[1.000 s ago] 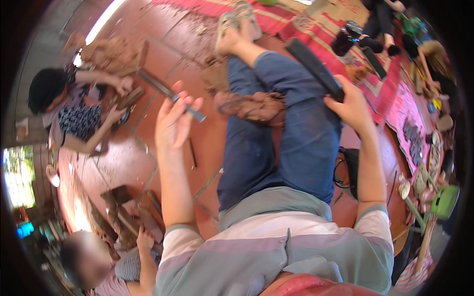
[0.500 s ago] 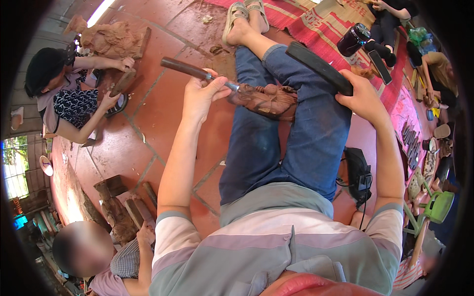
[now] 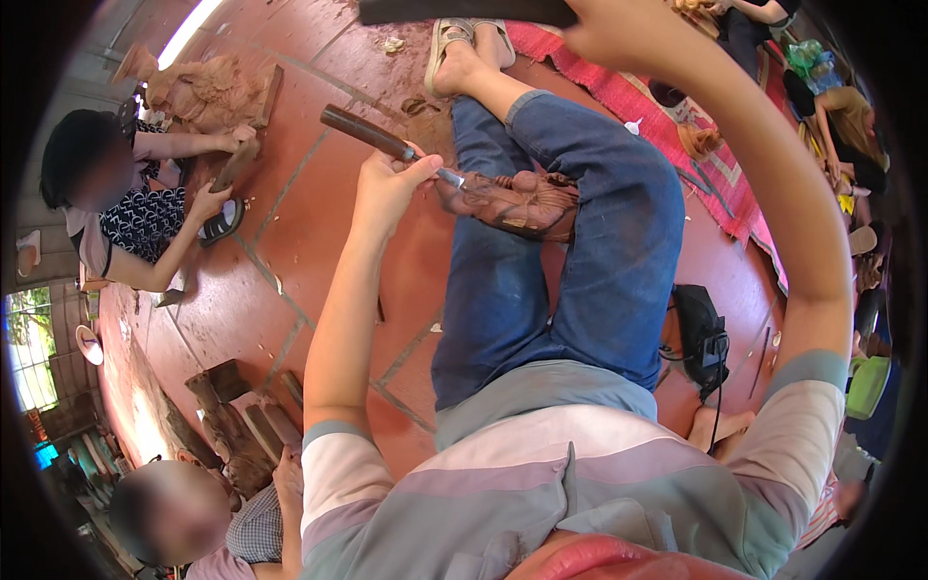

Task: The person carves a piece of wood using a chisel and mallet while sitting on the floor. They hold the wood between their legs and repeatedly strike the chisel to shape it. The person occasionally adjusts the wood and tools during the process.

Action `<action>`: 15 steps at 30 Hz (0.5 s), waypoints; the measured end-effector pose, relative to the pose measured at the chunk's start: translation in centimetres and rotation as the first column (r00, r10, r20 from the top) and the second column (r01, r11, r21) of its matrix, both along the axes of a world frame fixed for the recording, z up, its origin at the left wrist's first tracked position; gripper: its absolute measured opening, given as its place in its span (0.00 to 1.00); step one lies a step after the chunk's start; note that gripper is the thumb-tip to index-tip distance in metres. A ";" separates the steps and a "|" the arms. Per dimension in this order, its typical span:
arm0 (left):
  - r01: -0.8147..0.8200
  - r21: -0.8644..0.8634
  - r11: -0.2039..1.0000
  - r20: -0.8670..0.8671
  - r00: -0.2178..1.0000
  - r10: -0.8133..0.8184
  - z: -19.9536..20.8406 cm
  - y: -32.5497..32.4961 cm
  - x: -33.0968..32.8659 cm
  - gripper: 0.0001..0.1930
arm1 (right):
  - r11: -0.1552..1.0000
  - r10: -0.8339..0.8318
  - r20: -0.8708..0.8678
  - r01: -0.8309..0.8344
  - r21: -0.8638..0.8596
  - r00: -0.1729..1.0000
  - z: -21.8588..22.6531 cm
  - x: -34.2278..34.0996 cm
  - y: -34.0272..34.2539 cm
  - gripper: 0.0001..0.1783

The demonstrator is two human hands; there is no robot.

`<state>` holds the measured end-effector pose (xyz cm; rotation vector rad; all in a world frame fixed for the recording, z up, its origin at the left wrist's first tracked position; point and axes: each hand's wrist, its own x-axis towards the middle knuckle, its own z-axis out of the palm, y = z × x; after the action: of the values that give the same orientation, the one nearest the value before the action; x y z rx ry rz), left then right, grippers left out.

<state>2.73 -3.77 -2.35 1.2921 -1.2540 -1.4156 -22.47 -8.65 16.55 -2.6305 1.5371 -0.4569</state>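
Note:
A wood chisel (image 3: 365, 130) with a dark handle and a short metal blade is pinched in my left hand (image 3: 387, 191). Its blade points down and right, at the near left end of a reddish-brown wood carving (image 3: 530, 205) of rounded, figure-like shape. Whether the edge touches the wood I cannot tell. The carving lies between my thighs. High at the top of the view, my right hand (image 3: 609, 37) grips one end of a dark wooden mallet (image 3: 474, 10), a long club lying across the view and partly cut off by the upper rim.
To the left, a person holds a wood block (image 3: 235, 166) near a larger carving (image 3: 208, 89). Another person sits at lower left beside a dark wooden carving (image 3: 232, 425). A black bag (image 3: 701, 333) lies by my right hip. A red mat (image 3: 619, 92) covers floor at upper right.
My right hand has swung the mallet up and to the left, away from my right knee. The left hand with the chisel has barely shifted.

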 end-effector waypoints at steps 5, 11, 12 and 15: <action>0.084 0.032 0.996 0.039 0.996 -0.085 0.4 -0.9 -1.8 0.11 | 0.994 0.102 0.022 -0.103 0.025 0.995 1.4 4.7 -3.3 0.32; 0.059 0.016 0.998 0.043 0.997 -0.059 0.6 -0.7 -1.7 0.12 | 0.973 0.171 -0.443 -0.221 -0.064 0.880 0.8 8.5 -3.1 0.30; 0.052 0.003 0.999 0.046 0.998 -0.052 0.6 -0.6 -1.9 0.12 | 0.970 0.174 -0.357 -0.222 -0.096 0.917 0.1 8.1 -2.9 0.29; 0.043 0.000 0.999 -0.014 0.999 -0.043 0.0 -0.6 -1.9 0.11 | 0.980 0.197 -0.228 -0.200 0.008 0.954 0.2 7.7 -3.4 0.29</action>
<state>0.87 -4.36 -2.35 1.2601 -1.2792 -1.4522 -14.74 -12.02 16.71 -2.8962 1.3023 -0.1571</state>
